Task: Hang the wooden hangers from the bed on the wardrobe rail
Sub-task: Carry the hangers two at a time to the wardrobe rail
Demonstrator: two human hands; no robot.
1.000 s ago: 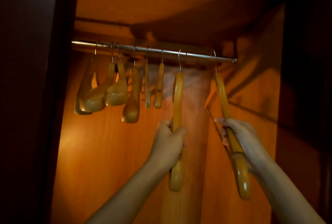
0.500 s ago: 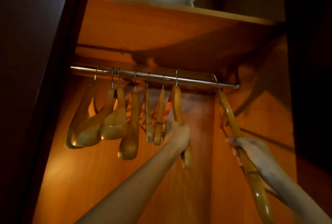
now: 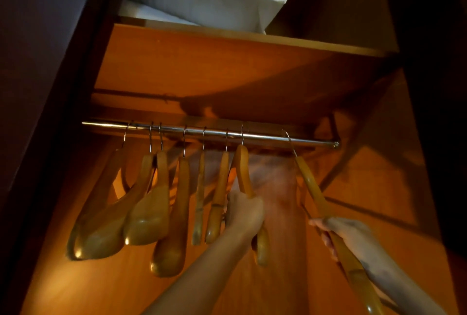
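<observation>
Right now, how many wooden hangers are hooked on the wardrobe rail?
8. Six hangers hang free, clustered on the rail's left part; the left hand grips the seventh beside them; the right hand holds the eighth near the right end. Overlap could hide another.

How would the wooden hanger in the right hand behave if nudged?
Probably stiff: the hanger shows no flex though the right hand holds it tilted. It would likely swing freely, since only a thin wire hook rests on the smooth rail, and may slide along it.

Glossy wooden hangers (image 3: pixel 149 213) hooked on chrome rail (image 3: pixel 265 138), most bunched left, rightmost hanger (image 3: pixel 310 183) tilted
</observation>
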